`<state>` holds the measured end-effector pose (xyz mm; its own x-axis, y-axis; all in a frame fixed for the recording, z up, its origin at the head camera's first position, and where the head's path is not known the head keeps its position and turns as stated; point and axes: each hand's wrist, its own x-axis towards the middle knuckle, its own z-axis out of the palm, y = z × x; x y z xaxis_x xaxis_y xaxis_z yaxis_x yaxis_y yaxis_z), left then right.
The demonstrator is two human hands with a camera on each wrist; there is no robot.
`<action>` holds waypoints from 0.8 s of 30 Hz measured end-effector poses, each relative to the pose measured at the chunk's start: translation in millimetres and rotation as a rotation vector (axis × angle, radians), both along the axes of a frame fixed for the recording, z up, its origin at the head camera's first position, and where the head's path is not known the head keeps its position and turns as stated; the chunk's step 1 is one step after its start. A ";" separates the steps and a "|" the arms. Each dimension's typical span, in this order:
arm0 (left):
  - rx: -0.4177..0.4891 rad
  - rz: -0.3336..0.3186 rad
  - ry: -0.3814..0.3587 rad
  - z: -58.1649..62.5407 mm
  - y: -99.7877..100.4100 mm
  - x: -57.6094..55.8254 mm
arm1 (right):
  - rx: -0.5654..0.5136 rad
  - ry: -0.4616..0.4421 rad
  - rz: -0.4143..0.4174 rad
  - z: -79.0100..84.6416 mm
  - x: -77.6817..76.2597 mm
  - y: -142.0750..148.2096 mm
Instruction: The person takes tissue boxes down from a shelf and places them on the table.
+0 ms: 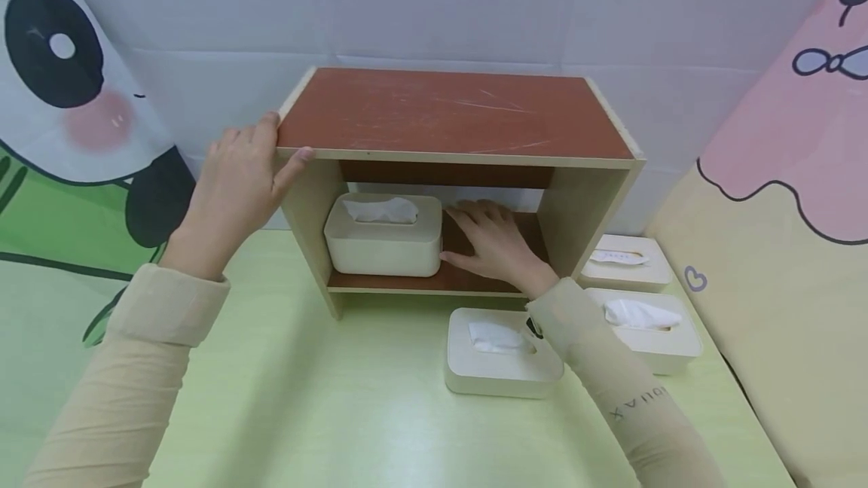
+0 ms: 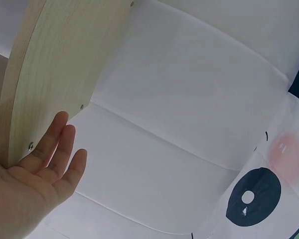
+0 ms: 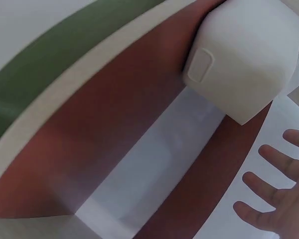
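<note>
My left hand [image 1: 237, 175] rests at the upper left front corner of a wooden shelf [image 1: 461, 115] with a brown top. Its thumb lies along the front edge; in the left wrist view its extended fingers [image 2: 65, 154] lie by the outer side panel [image 2: 55, 74]. A white tissue box [image 1: 383, 243] stands in the left half of the shelf, tissue showing on top. Inside the shelf, my right hand [image 1: 498, 243] is just right of this box, thumb tip close to its side. The right wrist view shows the right fingers [image 3: 274, 149] spread, apart from the box [image 3: 249, 55].
In front of the shelf another tissue box [image 1: 502, 375] sits on the light green table [image 1: 305, 405]. Two more, a nearer box [image 1: 667, 352] and a farther box [image 1: 631, 277], stand to the right. A pale cloth backdrop [image 1: 434, 6] hangs behind the shelf.
</note>
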<state>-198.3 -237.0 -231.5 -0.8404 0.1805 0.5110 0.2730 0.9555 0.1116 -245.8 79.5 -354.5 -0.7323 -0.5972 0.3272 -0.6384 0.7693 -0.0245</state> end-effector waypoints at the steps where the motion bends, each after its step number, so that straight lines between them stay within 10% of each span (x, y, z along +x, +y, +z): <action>1: -0.001 0.000 0.000 0.0 0.1 -0.1 | 0.005 -0.004 -0.002 1.4 -1.6 -2.0; 24: 0.009 0.003 -0.035 2.1 0.1 1.5 | 0.032 -0.258 -0.025 22.4 -42.4 -60.7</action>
